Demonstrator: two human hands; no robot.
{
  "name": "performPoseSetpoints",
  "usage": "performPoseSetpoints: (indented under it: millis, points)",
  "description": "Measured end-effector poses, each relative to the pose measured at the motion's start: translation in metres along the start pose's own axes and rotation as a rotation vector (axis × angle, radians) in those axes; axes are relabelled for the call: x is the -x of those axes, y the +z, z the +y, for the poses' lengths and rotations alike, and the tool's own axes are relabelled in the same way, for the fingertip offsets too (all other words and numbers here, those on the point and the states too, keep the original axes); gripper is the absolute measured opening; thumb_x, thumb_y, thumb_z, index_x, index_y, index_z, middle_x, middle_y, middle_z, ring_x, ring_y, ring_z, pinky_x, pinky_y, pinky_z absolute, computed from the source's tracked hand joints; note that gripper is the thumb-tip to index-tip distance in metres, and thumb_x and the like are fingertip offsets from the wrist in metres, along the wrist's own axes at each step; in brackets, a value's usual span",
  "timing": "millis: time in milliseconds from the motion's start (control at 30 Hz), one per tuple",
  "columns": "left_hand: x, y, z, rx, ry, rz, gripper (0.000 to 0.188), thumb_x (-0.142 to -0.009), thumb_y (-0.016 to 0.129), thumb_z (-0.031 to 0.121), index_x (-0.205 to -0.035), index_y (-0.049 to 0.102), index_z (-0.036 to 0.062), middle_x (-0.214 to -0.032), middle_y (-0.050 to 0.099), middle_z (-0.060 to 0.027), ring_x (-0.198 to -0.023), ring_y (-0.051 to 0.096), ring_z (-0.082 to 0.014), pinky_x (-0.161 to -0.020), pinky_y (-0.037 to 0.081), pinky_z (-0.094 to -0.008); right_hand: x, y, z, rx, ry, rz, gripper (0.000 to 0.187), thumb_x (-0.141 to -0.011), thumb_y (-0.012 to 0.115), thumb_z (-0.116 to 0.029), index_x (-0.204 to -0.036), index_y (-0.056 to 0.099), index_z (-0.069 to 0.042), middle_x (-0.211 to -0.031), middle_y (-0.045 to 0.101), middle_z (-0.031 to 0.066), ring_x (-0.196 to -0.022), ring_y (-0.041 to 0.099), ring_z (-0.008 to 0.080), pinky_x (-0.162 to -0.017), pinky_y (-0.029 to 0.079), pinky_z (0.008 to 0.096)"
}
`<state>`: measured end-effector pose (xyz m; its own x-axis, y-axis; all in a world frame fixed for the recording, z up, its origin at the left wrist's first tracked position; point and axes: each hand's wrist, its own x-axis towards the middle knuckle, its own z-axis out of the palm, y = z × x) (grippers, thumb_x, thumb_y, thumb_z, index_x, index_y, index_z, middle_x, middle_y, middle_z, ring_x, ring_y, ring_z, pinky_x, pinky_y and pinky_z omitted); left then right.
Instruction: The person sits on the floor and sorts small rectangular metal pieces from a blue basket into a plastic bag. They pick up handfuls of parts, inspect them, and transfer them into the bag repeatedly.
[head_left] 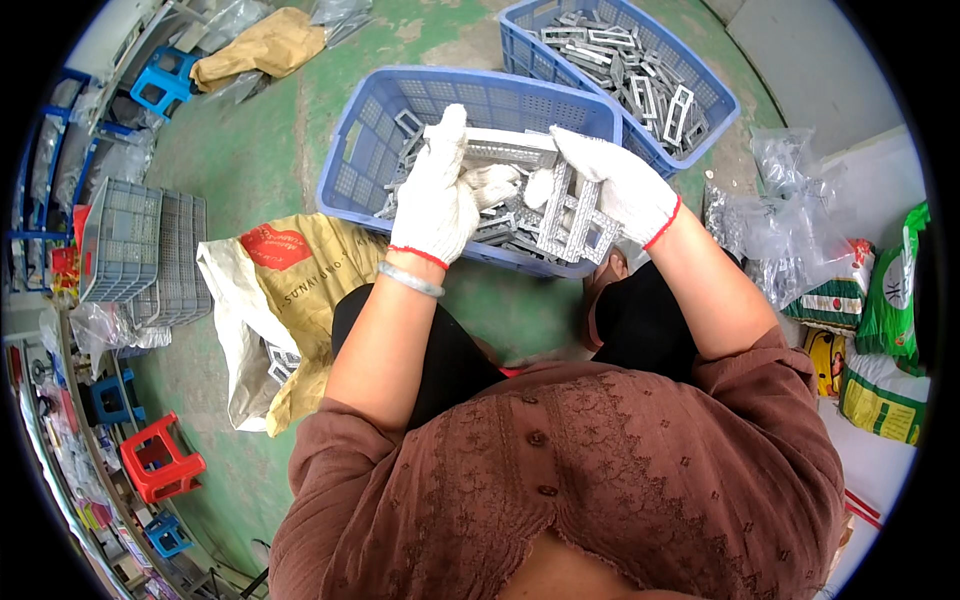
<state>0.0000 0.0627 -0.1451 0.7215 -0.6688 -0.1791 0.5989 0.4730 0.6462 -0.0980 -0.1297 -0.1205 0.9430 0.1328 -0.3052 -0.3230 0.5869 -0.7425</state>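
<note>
Head view gives us a cluttered room (850, 80) with a worn green floor (265, 140), and on it a blue basket (480, 92) of loose metal frames (505, 228). Above its opening we have the left hand (438, 195) closed around one end of a long frame (510, 145) and the right hand (625, 185) clamped on a cluster of other frames (578, 208); we judge them stiff, fairly light, perhaps slick, best gripped along their long sides.

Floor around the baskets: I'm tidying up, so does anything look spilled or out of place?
Slightly odd: the tan-and-white sack, left of the blue baskets, slumps open with metal pieces showing inside, while most such pieces lie in the baskets. I see no clear spill.
</note>
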Motion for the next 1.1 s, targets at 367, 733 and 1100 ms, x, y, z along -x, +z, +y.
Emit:
performPoseSetpoints:
  millis: [367,733,1100]
  points:
    - [0.001,0.009,0.004,-0.159,0.140,-0.049,0.039,-0.099,0.059,0.038,-0.115,0.061,0.0015,-0.102,0.069,-0.0173,-0.085,0.070,-0.0294,-0.070,0.060,-0.0414,0.008,0.000,0.004,0.246,-0.237,-0.040,0.030,-0.093,0.065,-0.010,-0.121,0.062,0.002,-0.099,0.070,0.0086,-0.091,0.064,0.0123,-0.084,0.051,0.0270]
    - [0.006,0.023,-0.002,-0.135,0.288,-0.215,0.028,-0.098,0.061,0.015,-0.120,0.053,-0.0009,-0.113,0.064,-0.0187,-0.099,0.068,-0.0329,-0.082,0.061,-0.0466,0.034,0.006,-0.010,0.217,-0.434,-0.086,0.031,-0.092,0.065,-0.008,-0.121,0.061,0.002,-0.106,0.069,0.0089,-0.093,0.065,0.0138,-0.085,0.053,0.0290]
    - [0.019,0.065,0.008,-0.305,0.360,-0.348,0.030,-0.095,0.064,0.014,-0.121,0.059,-0.0020,-0.114,0.066,-0.0189,-0.101,0.068,-0.0351,-0.086,0.059,-0.0505,0.058,0.010,-0.025,0.218,-0.625,-0.080,0.037,-0.091,0.066,-0.012,-0.126,0.061,-0.001,-0.110,0.068,0.0046,-0.088,0.061,0.0076,-0.076,0.047,0.0222]
